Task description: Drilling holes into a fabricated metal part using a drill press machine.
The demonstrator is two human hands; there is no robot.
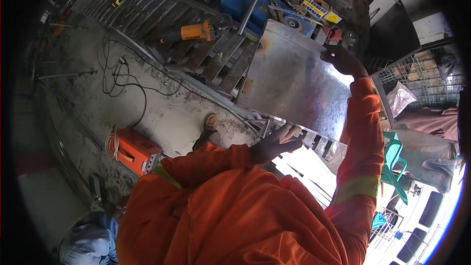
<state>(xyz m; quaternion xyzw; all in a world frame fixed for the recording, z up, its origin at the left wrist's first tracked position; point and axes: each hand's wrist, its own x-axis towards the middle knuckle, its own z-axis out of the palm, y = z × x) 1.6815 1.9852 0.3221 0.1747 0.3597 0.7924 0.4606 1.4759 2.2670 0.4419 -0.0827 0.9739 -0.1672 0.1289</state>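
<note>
A flat metal sheet (294,76), dull grey with rusty stains and a bright glare along its right side, lies tilted on the slatted metal bench (216,61). My right hand (343,61) is at the sheet's far right corner, its fingers curled closed on the edge. Just off the near edge is my left hand (277,143), fingers stretched apart and holding nothing. Whether its fingertips touch the sheet, I cannot tell. Left of the sheet, an orange angle grinder (194,31) rests on the slats.
Behind the sheet stand a metal post (252,9), a blue case (238,6) and a yellow-and-white box (315,5). An orange machine (135,151) with a coiled cable sits on the floor at left. A black cord (142,88) trails nearby. At right is a green plastic chair (394,159).
</note>
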